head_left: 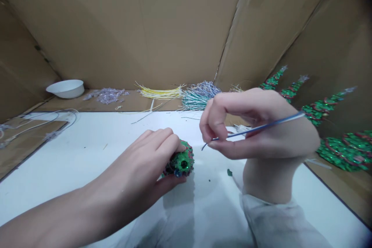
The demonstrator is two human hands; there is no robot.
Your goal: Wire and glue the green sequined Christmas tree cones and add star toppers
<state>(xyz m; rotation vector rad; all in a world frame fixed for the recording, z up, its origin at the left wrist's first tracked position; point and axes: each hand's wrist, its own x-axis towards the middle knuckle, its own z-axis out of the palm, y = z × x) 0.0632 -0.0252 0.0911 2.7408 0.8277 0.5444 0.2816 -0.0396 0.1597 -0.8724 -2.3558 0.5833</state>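
My left hand is wrapped round a small green sparkly Christmas tree with red garland, its end with a dark round hole turned toward me. A blue bead-like bit shows at its lower edge, near my thumb. To the right, apart from the tree, my right hand pinches a thin tool with a blue shaft between thumb and fingers. Its dark, slightly bent tip points left and down toward the tree. The shaft's pale end rests back across the hand.
Several decorated green trees stand at the right. Along the back lie yellow wires, green wires and clear purplish pieces, with a white bowl at left. Cardboard walls enclose the white work surface. A cable lies left.
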